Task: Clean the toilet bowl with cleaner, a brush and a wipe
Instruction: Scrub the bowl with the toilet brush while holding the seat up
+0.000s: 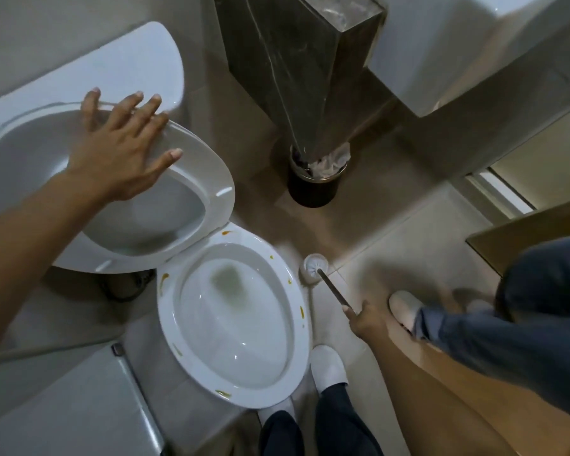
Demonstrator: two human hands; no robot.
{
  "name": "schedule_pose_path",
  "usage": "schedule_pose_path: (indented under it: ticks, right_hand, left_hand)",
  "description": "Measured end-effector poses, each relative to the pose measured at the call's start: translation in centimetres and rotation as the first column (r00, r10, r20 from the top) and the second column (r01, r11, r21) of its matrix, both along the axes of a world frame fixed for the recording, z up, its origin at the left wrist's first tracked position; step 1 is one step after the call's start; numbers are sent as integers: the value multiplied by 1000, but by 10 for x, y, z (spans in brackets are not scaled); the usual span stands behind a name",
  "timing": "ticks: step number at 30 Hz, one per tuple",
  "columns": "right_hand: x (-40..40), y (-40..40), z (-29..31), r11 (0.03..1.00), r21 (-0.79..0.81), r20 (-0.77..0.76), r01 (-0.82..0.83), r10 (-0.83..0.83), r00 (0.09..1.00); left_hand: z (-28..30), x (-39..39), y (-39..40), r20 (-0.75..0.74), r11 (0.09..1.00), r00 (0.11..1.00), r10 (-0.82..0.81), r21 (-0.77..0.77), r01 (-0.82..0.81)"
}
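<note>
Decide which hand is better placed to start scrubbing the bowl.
Right. The right hand already grips the brush handle beside the bowl; the left hand is spread on the raised seat.

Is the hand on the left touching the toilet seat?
Touching. In the head view the left hand lies spread on the raised toilet seat, its straight fingers over the top edge, with no gap showing between palm and seat.

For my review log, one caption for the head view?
Left hand lifts toilet seat while right hand grips brush handle beside stained bowl.
</note>
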State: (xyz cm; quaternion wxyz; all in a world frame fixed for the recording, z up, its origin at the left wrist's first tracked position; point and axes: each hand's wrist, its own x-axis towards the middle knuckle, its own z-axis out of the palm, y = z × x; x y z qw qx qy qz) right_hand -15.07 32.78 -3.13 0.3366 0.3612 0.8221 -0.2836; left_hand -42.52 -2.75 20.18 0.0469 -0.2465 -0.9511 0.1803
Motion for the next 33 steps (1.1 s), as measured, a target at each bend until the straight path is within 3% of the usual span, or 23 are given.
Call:
schedule_pose_path:
  ticks: [5,11,16,33]
  right_hand:
    - [-17,-11,-5,996,89,-107,14,-4,994]
    - [-66,-18,-3,949,287,-234,-132,203,951]
    - [-94,-26,-3,927,281,-391,-249,347,853]
    - [-108,-27,14,909,236,-311,-342,404,860]
  left_hand:
    - [-2,-1,1,-5,1000,1000,-8,-18,8]
    - [-3,0,4,-36,1000,999,-25,5,25]
    - [-4,1,6,-56,1000,998,-18,14,19]
    - [1,6,18,39,995,994,101,-17,-100]
